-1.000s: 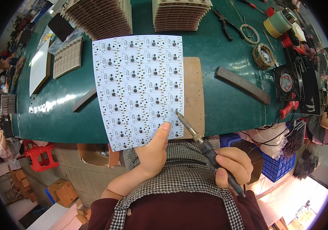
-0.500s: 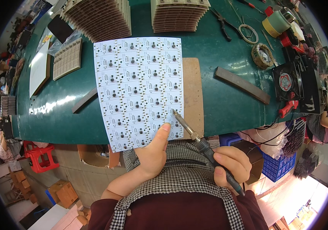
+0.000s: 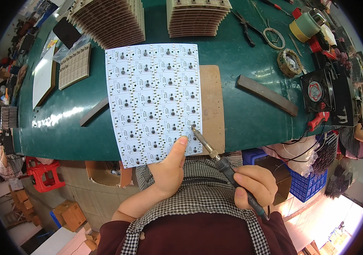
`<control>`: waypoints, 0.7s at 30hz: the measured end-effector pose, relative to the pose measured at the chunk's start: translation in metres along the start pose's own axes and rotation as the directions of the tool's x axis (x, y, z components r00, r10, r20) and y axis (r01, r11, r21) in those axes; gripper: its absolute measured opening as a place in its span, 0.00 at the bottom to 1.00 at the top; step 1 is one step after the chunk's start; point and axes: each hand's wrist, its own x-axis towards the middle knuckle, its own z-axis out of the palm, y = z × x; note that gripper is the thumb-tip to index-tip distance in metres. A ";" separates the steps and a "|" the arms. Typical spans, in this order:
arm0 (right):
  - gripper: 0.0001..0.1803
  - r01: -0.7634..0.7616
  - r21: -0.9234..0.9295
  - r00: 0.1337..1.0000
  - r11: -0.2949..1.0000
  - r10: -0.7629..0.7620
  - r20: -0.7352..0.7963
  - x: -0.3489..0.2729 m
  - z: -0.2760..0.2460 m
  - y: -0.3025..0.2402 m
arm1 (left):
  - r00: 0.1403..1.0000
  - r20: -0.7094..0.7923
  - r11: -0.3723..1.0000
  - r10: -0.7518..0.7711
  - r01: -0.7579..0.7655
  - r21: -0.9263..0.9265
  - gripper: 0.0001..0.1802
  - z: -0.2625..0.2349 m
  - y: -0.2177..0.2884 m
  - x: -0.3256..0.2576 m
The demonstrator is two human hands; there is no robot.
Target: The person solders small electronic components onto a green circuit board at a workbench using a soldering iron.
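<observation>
A white circuit board panel (image 3: 153,91) with rows of small black round parts is held up before me. My left hand (image 3: 170,168) grips its lower edge, thumb on top near the right corner; the other fingers are hidden beneath. In my right hand (image 3: 255,185) is a soldering iron (image 3: 221,161), gripped by its dark handle and slanting up to the left. Its tip is at a black part near the panel's lower right edge; I cannot tell whether they touch. Partly covered by the panel, a brown board (image 3: 212,106) lies on the green table (image 3: 266,121).
Two tall stacks of board panels (image 3: 107,21) (image 3: 198,19) stand at the back. A metal bar (image 3: 267,95), pliers (image 3: 248,27), a tape roll (image 3: 289,63) and a small fan (image 3: 317,90) are to the right. A panel piece (image 3: 74,66) and a white-topped slab (image 3: 44,78) lie left.
The soldering iron's tip has shifted slightly down and right along the panel's right edge. The panel has tilted a little, its top edge now lower. Both hands keep their grips.
</observation>
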 end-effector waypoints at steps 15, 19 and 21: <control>0.18 0.029 -0.001 0.999 1.000 -0.029 -0.032 0.001 -0.001 0.002 | 0.999 -0.011 0.998 -0.053 0.053 0.019 0.24 -0.003 0.000 -0.002; 0.18 -0.009 0.013 1.000 1.000 0.009 0.029 0.004 -0.001 -0.001 | 1.000 0.005 1.000 -0.002 0.002 0.007 0.26 -0.003 -0.002 -0.001; 0.18 -0.003 0.016 1.000 1.000 0.003 0.025 0.003 -0.001 0.000 | 1.000 0.009 1.000 -0.016 0.016 0.021 0.26 -0.004 -0.002 -0.002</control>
